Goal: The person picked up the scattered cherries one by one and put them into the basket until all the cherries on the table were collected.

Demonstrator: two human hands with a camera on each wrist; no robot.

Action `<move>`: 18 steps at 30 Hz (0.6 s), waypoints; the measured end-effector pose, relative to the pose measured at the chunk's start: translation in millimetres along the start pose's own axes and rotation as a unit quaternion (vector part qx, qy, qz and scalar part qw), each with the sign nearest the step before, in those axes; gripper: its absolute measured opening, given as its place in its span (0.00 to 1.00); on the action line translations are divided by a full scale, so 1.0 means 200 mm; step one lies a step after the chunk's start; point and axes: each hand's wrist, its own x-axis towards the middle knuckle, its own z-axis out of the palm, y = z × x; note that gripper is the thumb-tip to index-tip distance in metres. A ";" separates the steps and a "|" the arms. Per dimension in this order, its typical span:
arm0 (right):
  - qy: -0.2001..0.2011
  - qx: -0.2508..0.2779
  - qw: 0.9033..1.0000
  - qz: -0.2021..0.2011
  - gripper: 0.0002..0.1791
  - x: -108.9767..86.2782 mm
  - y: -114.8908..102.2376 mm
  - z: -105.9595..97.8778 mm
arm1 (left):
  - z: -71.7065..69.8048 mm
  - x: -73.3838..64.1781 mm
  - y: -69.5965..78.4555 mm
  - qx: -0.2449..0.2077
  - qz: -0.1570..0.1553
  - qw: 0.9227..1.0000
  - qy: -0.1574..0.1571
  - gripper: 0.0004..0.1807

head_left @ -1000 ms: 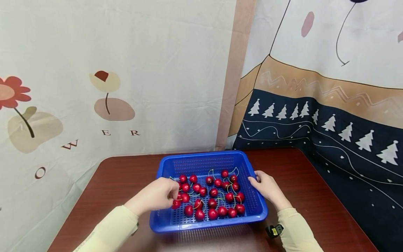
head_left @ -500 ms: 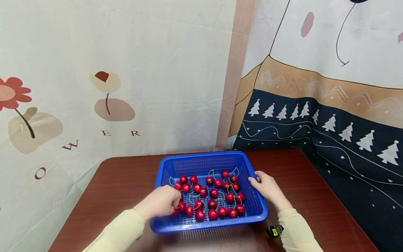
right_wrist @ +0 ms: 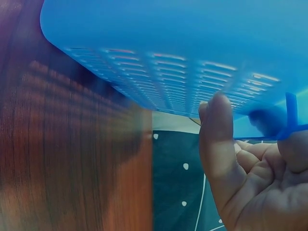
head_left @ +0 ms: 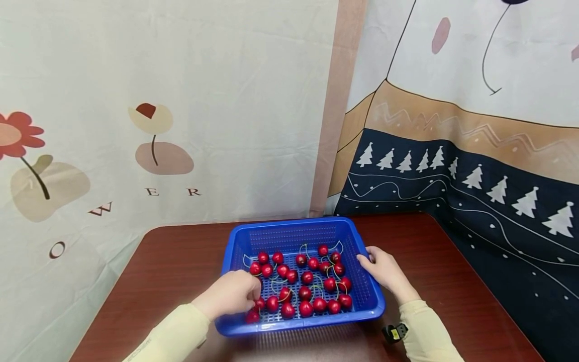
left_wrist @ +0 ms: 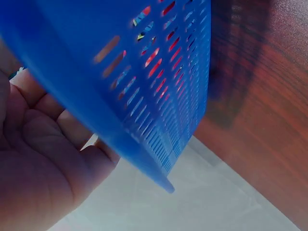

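Note:
A blue plastic basket (head_left: 294, 225) with perforated walls holds several red cherries (head_left: 305, 307), some with green stems. My left hand (head_left: 231, 293) reaches over the basket's left rim, fingers curled. Its fingertips pinch at a cherry (head_left: 259, 303) in the near left corner, and another cherry (head_left: 252, 316) lies just below. In the left wrist view, the basket wall (left_wrist: 159, 91) hides those fingertips. At the opposite side, my right hand (head_left: 384, 269) grips the right rim. The right wrist view shows its thumb (right_wrist: 220, 125) against the outer wall.
The basket stands on a dark reddish-brown table (head_left: 185, 261). A pale printed curtain (head_left: 235, 110) hangs behind the table, and dark fabric with white trees (head_left: 475, 201) hangs on the right. A black device (head_left: 394, 332) sits at the right wrist.
My left hand has shifted right and toward the near side of the basket. Two cherries by its fingers have moved nearer to the front left corner. My right hand stays on the rim.

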 end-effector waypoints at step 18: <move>0.002 0.020 1.000 0.002 0.27 -0.10 0.03 -0.10 | -0.13 -0.16 -0.07 -0.007 -0.081 0.982 0.168 0.10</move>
